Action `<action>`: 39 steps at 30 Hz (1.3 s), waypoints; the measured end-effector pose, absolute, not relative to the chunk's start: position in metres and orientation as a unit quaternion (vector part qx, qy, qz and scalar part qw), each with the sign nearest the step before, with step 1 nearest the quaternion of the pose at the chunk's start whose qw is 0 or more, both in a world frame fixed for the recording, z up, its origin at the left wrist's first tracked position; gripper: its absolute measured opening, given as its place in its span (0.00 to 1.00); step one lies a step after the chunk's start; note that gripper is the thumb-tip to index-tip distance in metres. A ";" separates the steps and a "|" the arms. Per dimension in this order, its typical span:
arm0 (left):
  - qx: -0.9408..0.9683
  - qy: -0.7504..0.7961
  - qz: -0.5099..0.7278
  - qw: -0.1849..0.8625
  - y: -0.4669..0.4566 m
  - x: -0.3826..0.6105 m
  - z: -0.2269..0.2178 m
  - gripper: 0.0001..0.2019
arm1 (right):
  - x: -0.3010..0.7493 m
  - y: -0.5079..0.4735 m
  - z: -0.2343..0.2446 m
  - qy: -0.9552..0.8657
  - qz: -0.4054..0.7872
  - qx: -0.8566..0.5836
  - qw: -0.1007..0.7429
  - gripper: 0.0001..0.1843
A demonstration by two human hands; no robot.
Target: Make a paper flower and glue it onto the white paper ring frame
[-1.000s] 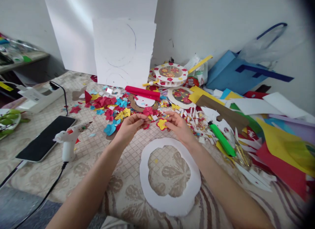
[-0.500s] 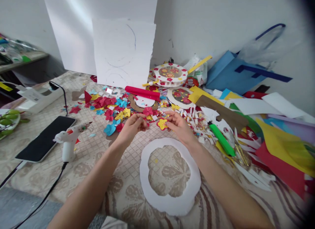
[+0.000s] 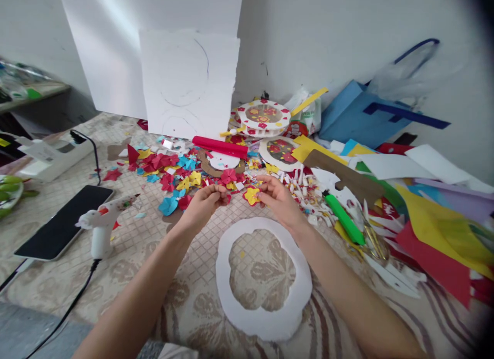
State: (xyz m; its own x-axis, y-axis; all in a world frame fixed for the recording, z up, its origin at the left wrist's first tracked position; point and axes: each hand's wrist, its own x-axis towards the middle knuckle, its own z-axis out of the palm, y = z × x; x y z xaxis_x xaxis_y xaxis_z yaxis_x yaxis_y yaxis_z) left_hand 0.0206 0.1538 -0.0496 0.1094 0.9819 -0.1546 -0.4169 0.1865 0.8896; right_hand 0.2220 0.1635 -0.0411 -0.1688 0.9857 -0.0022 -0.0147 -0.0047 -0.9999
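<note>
Between the thumb and fingers of my right hand (image 3: 278,198) is a yellow paper flower (image 3: 252,195) with a red edge. My left hand (image 3: 208,200) is closed in a pinch to the left of it. A bit of red shows at the left fingertips, too small to make out. Below both hands, a white paper ring (image 3: 226,276) with a scalloped opening lies flat on the patterned tablecloth. Red, blue and yellow paper flowers (image 3: 189,180) are heaped just beyond my left hand.
At left stand a white hot glue gun (image 3: 101,230), a phone (image 3: 64,222) and a power strip (image 3: 57,158). A green cutter (image 3: 345,220) and scissors (image 3: 374,240) lie at right by coloured paper sheets (image 3: 432,256). A decorated round lantern (image 3: 263,117) stands behind.
The view has shifted slightly, so most things sit a little further left. Both hands keep nearly the same pose, and the yellow flower stays in my right fingers.
</note>
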 end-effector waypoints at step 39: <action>0.407 0.379 0.448 0.700 0.148 0.022 -0.043 0.16 | 0.227 0.162 -0.039 -0.546 0.539 -0.445 0.462 0.22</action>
